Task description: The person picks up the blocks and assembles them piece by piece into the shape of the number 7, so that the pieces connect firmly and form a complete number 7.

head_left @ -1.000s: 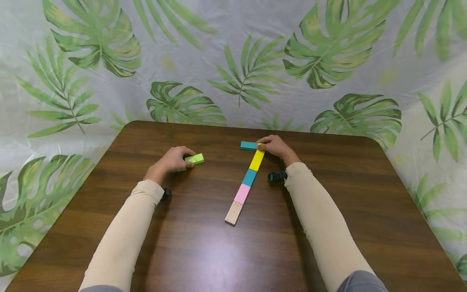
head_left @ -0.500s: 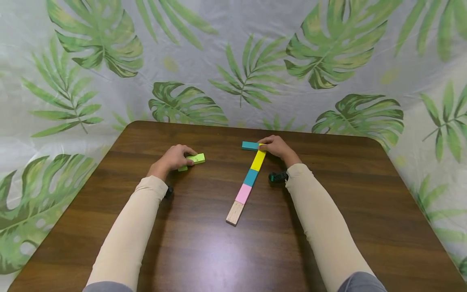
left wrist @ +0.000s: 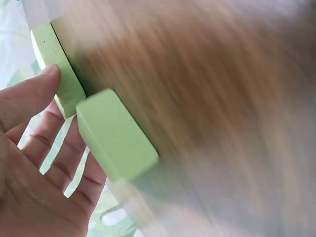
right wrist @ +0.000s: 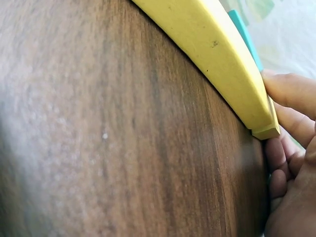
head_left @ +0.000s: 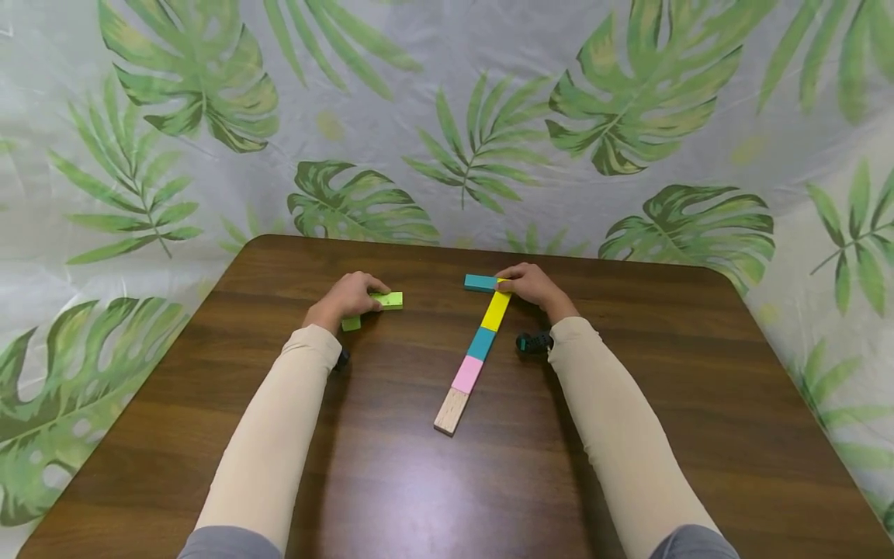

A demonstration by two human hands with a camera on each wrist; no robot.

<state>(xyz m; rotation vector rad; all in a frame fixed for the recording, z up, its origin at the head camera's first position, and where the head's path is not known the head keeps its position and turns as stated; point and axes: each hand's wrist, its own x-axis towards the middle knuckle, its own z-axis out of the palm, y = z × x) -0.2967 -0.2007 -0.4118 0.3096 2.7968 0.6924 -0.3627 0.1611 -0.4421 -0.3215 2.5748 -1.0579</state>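
Observation:
My left hand [head_left: 352,297] pinches a lime-green wooden block [head_left: 393,300] between thumb and fingers on the left of the table. Beside it lies a second green block [head_left: 351,323], seen close in the left wrist view as a rounded-corner bar [left wrist: 118,138]. At the far end of a slanted row of blocks, my right hand [head_left: 532,286] holds a small yellow piece [right wrist: 266,131] that abuts the long yellow block [head_left: 496,312]. A teal block [head_left: 480,283] reaches leftward from that corner, against the fingers. The fingers partly hide where these blocks meet.
Toward me the row continues with a teal-blue block [head_left: 481,344], a pink block [head_left: 467,374] and a plain wood block [head_left: 451,411]. The brown table [head_left: 628,435] ends at a leaf-patterned cloth [head_left: 461,116] behind.
My left hand has slid a little right with the green block, which has turned to lie more level, and more of the second green block shows. The right hand stays at the row's far end.

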